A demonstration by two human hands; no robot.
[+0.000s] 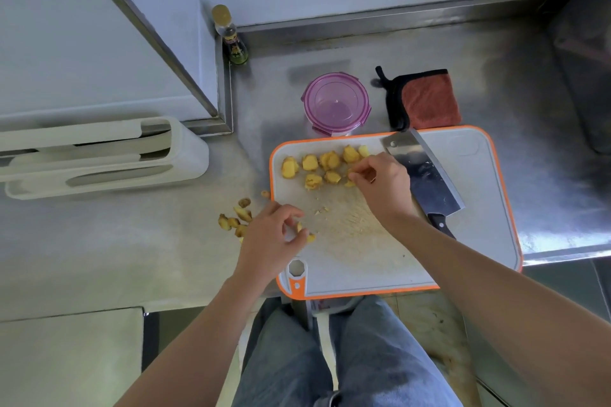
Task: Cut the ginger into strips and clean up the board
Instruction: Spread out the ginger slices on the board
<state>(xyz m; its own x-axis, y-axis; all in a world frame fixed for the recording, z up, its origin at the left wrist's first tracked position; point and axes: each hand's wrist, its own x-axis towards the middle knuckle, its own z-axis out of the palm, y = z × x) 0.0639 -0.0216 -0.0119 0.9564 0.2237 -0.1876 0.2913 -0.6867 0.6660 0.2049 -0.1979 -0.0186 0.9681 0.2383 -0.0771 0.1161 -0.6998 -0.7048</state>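
Fingers (358,177) pinch ginger (325,162): stacking step

My right hand (380,182) grips a slice (350,182) on the board (463,241); left hand (271,235) pinches a scrap (309,236) at its edge. Strips come next, I judge: that needs the knife (426,175) alongside.

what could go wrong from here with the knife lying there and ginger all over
1. The cleaver lies on the cutting board right beside the right hand, which picks at the ginger slices; a sideways slip could meet the blade.
2. The board seems to overhang the counter front edge, so pressing there may tip it.
3. Ginger scraps lie off the board beside the left hand, which pinches one; more could scatter.
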